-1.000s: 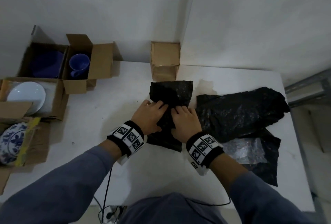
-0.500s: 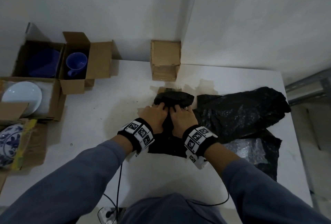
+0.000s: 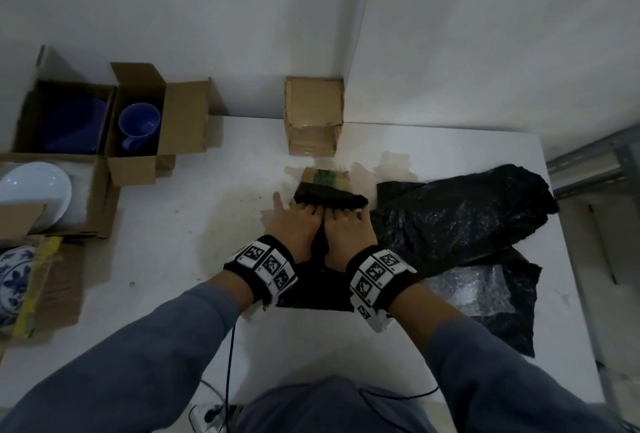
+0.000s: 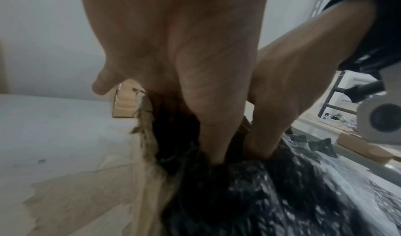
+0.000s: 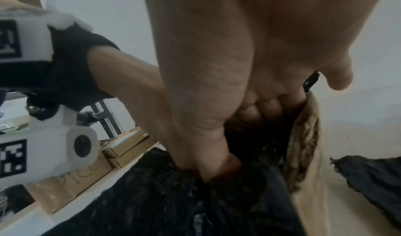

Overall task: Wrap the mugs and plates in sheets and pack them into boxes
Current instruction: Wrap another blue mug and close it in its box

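A black sheet [image 3: 329,199] lies rolled into a tight bundle on the white table [image 3: 166,259], and whatever it wraps is hidden. My left hand [image 3: 298,221] and right hand [image 3: 348,225] sit side by side on the roll, fingers curled over its top. In the left wrist view my left hand [image 4: 195,85] digs its thumb into the black sheet [image 4: 238,188], with the right hand [image 4: 293,85] beside it. The right wrist view shows my right hand [image 5: 217,85] gripping the sheet [image 5: 173,196] the same way.
A brown cardboard piece with a green patch [image 3: 325,178] lies just beyond the roll, before a closed box [image 3: 313,114]. Loose black sheets [image 3: 460,221] and bubble wrap [image 3: 467,287] lie right. Open boxes at left hold a blue mug [image 3: 138,124], a white plate [image 3: 33,190] and a patterned plate [image 3: 14,280].
Both hands have pushed forward, rolling the flat far flap of the sheet into a tight bundle. The cardboard piece with the green patch came into sight behind it.
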### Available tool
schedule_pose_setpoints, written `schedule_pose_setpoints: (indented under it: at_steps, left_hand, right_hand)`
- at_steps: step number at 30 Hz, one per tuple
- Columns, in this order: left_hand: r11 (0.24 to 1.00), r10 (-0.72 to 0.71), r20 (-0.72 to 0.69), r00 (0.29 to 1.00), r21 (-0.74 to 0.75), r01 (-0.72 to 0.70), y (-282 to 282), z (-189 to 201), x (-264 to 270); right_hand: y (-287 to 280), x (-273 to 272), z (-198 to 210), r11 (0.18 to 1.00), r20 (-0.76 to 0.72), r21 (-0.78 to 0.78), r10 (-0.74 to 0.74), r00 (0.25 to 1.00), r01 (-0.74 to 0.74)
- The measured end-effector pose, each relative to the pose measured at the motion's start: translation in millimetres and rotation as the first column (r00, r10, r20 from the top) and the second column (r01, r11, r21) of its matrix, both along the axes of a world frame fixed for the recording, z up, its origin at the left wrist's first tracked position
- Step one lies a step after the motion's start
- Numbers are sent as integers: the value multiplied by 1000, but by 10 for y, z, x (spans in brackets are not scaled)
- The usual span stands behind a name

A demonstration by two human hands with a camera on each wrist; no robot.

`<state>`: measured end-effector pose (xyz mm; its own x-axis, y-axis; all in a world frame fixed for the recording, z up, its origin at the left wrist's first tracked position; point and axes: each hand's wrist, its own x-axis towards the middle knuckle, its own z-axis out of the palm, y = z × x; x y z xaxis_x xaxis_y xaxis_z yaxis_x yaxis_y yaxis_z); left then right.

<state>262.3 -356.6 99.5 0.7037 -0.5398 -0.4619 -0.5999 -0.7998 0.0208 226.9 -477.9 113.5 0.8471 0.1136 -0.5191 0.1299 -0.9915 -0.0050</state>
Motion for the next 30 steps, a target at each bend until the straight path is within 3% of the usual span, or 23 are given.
schedule_pose_setpoints:
  at_steps: [6, 11, 16, 21, 23, 28, 30]
  left_hand:
    - [998, 36, -169, 985, 58, -27, -111, -52, 144]
    - [997, 42, -192, 981, 72, -28, -154, -52, 174]
    - [999, 25, -188, 982, 36, -18, -112, -45, 191]
    - [999, -22, 68, 997, -34, 24, -48, 28, 4]
    - [998, -20, 108, 994, -52, 26, -6, 30, -68]
    - [999, 30, -45, 999, -31, -31, -75, -15, 69]
    - [998, 50, -128, 990, -26, -54, -131, -38, 145]
  right_hand:
    - [-25, 198, -20, 999, -166, 32, -10, 986, 16]
    - [-47, 223, 25, 998, -161, 63, 24, 987, -14]
    - [23, 131, 81, 998, -46, 65, -22, 999, 25]
    - [4, 177, 4, 996, -182, 59, -62, 981, 74]
    - [4, 228, -39, 996, -212, 62, -49, 976, 64]
    - [-37, 288, -6, 993, -281, 83, -54, 958, 80]
    - [-47, 241, 30, 994, -188, 92, -35, 981, 53]
